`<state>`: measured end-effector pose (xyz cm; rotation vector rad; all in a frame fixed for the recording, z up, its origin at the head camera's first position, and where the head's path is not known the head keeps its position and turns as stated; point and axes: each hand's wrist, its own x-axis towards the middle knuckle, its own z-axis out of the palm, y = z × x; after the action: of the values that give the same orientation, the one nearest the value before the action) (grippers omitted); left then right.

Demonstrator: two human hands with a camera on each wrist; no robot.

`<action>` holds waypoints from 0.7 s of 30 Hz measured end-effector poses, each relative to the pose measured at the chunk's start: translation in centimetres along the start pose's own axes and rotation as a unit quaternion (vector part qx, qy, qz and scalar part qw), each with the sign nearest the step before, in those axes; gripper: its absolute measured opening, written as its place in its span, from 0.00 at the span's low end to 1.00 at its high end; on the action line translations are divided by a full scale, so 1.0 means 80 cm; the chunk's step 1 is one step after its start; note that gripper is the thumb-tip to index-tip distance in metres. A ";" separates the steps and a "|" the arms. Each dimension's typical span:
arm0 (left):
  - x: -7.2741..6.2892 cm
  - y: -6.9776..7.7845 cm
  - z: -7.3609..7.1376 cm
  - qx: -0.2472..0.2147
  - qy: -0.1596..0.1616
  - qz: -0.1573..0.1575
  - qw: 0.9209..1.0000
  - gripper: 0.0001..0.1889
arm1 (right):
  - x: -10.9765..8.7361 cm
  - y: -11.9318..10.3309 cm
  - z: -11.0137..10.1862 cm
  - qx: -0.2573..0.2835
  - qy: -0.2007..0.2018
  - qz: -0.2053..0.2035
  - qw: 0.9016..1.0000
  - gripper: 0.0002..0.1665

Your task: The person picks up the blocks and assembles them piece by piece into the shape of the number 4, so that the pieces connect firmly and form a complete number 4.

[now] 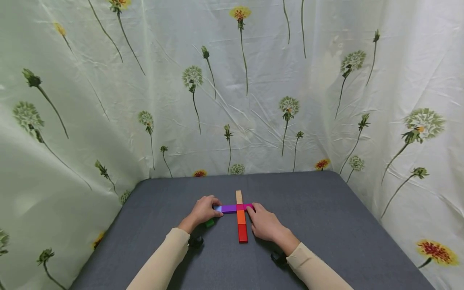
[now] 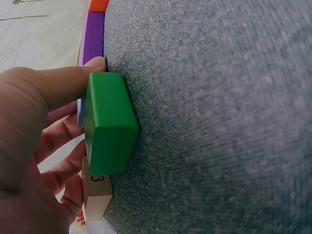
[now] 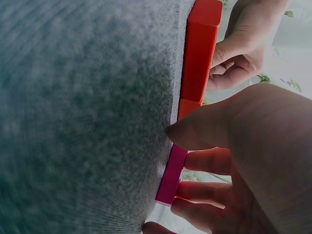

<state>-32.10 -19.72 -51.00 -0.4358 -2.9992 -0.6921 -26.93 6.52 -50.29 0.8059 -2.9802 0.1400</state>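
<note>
magenta block [image 1: 249,206], lower middle of the head view, should be light, stiff and a little slippery; take its long sides, where your right hand [image 1: 267,224] pinches it. leftward, your left hand [image 1: 204,209] pinches the pale-blue block [image 1: 218,208].

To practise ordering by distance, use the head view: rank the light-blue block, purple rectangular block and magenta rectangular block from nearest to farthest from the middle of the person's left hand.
From the left hand:
1. light-blue block, in its grasp
2. purple block, directly right of that
3. magenta block, farther right, held by the right hand
</note>
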 end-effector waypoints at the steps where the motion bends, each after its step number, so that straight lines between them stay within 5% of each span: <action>1: 0.000 0.000 0.000 0.000 0.000 0.000 1.000 0.13 | 0.000 0.000 0.000 0.000 0.000 0.000 1.000 0.35; 21: -0.002 0.005 -0.004 0.007 -0.007 0.003 1.000 0.13 | -0.002 0.001 0.002 0.003 0.001 -0.003 1.000 0.36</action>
<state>-31.87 -19.58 -50.54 -0.4505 -3.0114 -0.6711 -26.86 6.62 -50.47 0.8158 -2.9752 0.1483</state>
